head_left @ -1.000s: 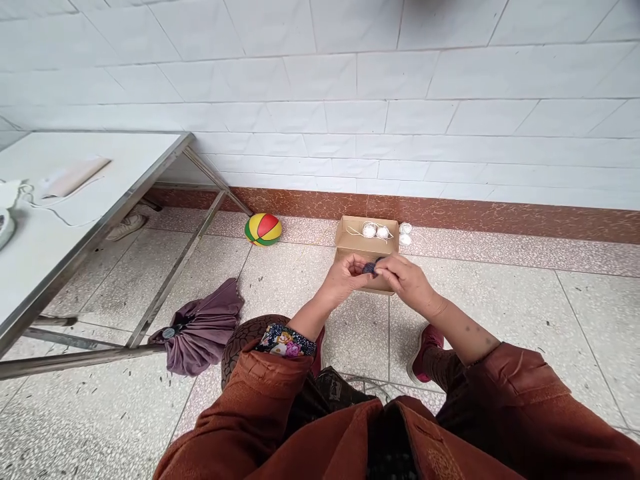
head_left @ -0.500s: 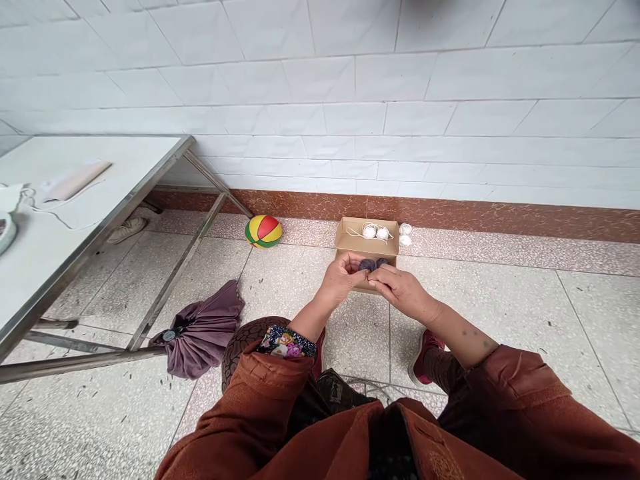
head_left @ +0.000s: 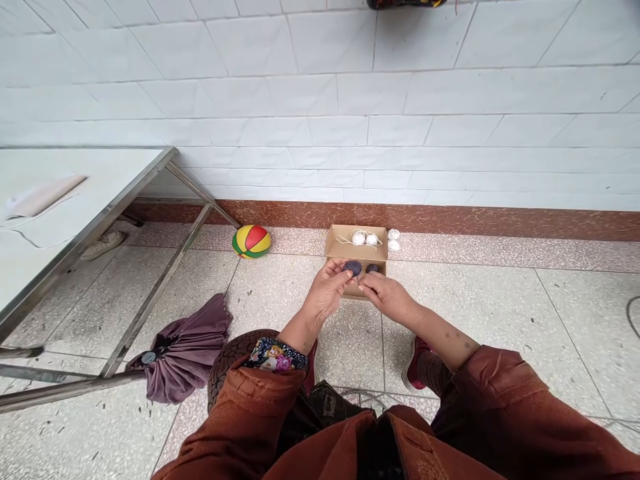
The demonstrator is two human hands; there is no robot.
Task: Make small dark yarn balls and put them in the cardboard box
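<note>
My left hand point(head_left: 323, 293) grips a dark grey ball of yarn point(head_left: 353, 268) between thumb and fingers, above an open cardboard box point(head_left: 332, 248). Close to its right, my right hand point(head_left: 393, 298) has its fingers pinched together on what looks like the yarn strand point(head_left: 358, 279) coming from that ball. Behind the hands, a second dark yarn ball point(head_left: 373, 269) lies in the front part of the box. Two white yarn balls point(head_left: 359, 237) with loose ends rest in the raised lid part. My hands partly cover the box's front.
Two more white balls point(head_left: 393, 239) sit right of the box by the wall. A striped ball point(head_left: 251, 241) and a folded purple umbrella point(head_left: 190, 353) lie to the left, near a metal-framed table point(head_left: 125, 200). A dark object point(head_left: 405, 3) shows at the top edge.
My hands have drawn slightly apart, and the held yarn ball is lifted higher in my left fingers. The second dark ball now shows more clearly. The view has shifted a little.
</note>
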